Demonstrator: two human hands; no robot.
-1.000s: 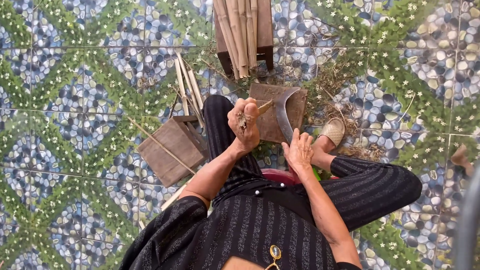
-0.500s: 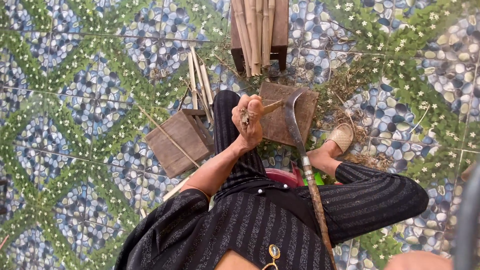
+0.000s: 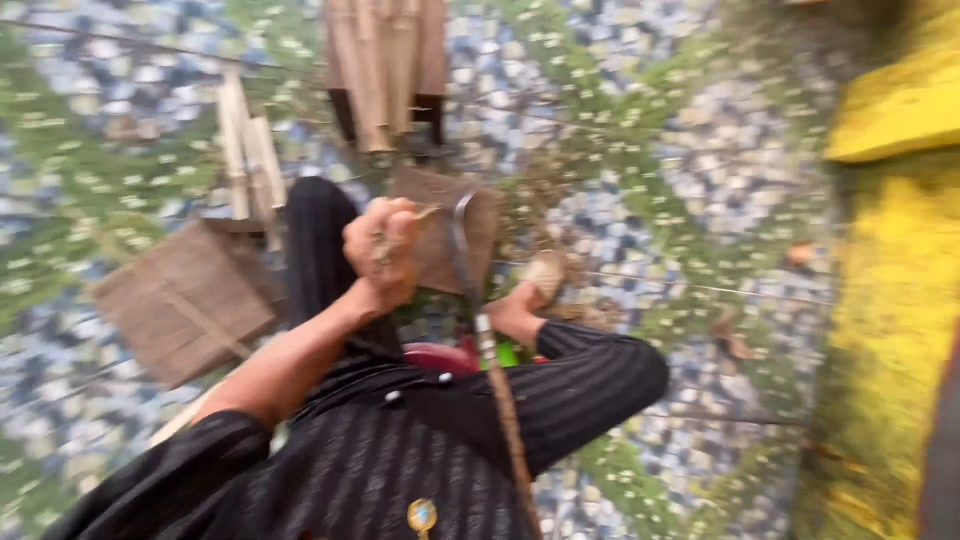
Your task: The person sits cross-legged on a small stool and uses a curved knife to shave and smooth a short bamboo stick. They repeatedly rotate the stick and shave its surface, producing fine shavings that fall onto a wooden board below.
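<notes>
The picture is blurred by motion. My left hand (image 3: 385, 250) is raised over my lap and closed around a short thin bamboo piece, whose tip pokes out to the right. Just right of it stands a long-handled knife (image 3: 488, 370). Its curved blade reaches up beside the hand and its wooden handle runs down past my black striped shirt. Behind the hand and blade lies a wooden block (image 3: 430, 205) on the floor. My right hand is out of sight. My foot in a sandal (image 3: 545, 275) rests to the right of the block.
A second wooden block (image 3: 185, 300) lies at the left on the pebble-patterned floor. Split bamboo sticks (image 3: 245, 150) lie beyond it. A bundle of bamboo strips (image 3: 385, 70) rests on a dark stool at the top. A yellow painted kerb (image 3: 890, 250) runs along the right.
My right hand has left the block and gone out of view. The long-handled knife has come up beside my left hand. The view has swung right, bringing in the yellow kerb.
</notes>
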